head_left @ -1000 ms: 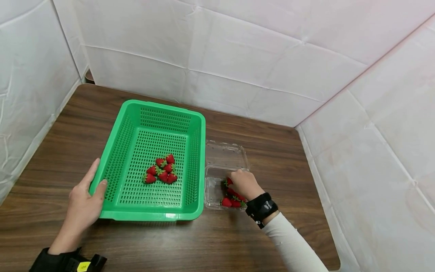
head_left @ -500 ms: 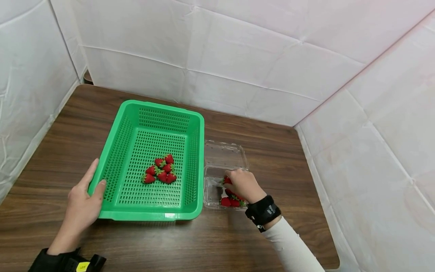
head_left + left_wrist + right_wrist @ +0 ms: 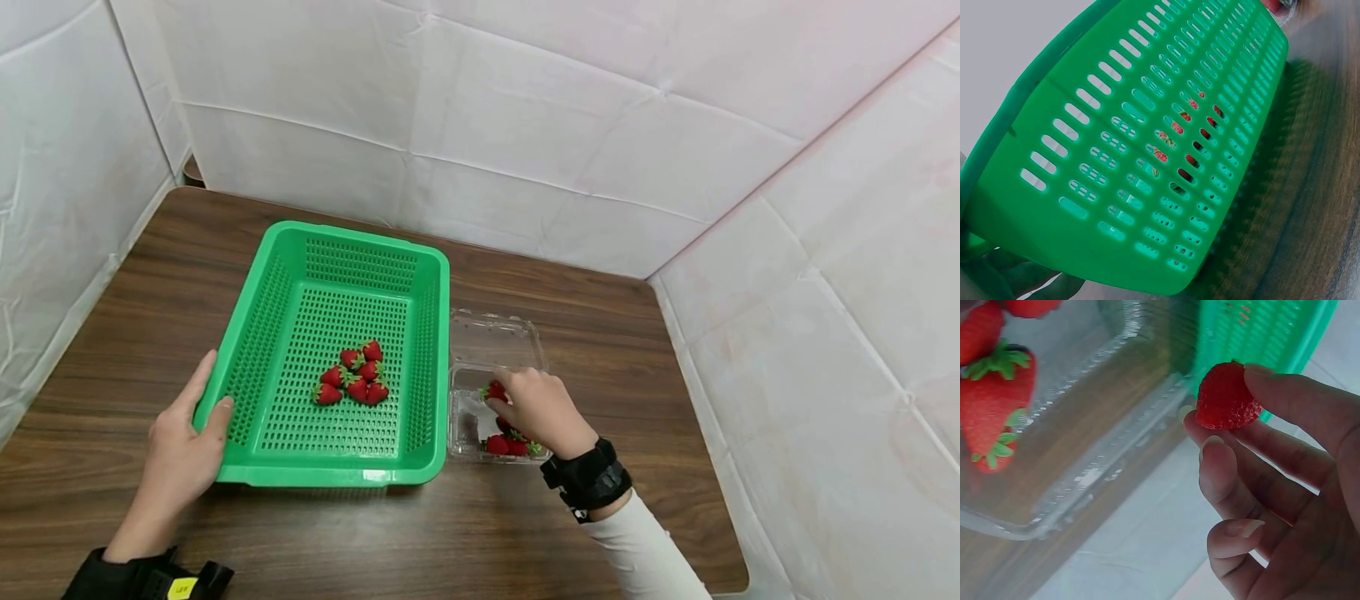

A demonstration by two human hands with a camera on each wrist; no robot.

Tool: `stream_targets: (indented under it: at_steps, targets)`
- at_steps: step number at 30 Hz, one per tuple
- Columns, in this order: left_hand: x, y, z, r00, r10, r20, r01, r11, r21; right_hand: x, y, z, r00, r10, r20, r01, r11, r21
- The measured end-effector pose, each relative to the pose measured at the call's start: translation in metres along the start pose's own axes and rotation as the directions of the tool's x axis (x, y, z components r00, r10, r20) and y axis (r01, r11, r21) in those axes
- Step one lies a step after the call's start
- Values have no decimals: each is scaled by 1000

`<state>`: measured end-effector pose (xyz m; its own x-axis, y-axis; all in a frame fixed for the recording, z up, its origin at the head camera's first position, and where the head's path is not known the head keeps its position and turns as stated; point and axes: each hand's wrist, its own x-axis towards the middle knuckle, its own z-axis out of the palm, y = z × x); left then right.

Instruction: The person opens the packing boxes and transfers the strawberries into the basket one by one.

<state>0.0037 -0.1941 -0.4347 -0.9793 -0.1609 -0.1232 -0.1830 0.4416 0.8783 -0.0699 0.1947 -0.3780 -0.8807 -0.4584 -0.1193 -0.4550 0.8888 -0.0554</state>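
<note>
Right now the person's right hand [image 3: 542,408] pinches a small red strawberry [image 3: 494,390] between thumb and fingertips [image 3: 1213,445], the other fingers loosely curled, and holds it just above the clear plastic clamshell box [image 3: 463,417] that sits on the dark wooden desk [image 3: 615,350] toward its right edge. More red strawberries with green caps [image 3: 504,446] lie at the near end of that box, partly hidden under the hand, and the box's clear lid [image 3: 495,337] lies flat behind it, folded open toward the far edge. Touching the box's left side stands a green perforated plastic basket [image 3: 285,275], set around the middle of the desk, with a cluster of red strawberries [image 3: 352,380] on its floor. The left hand [image 3: 183,442] holds the basket's near left corner, thumb hooked over the rim and fingers lying straight along the outer wall. White padded panels [image 3: 525,108] enclose the desk at its far, left and right edges.
</note>
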Motion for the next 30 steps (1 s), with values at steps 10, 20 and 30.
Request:
stream_targets:
  at_steps: [10,20,30]
  targets:
    - [0,1,0,1000,8,1,-8,1000,0,12,-18,-21,996,-80,-50,81,997,17]
    - [0,1,0,1000,5,-3,-5,1000,-2,39,-46,-37,981,-182,-62,182,983,-10]
    - [0,1,-1,1000,4,-3,-4,1000,-1,71,-84,-49,950,-308,-47,303,949,-92]
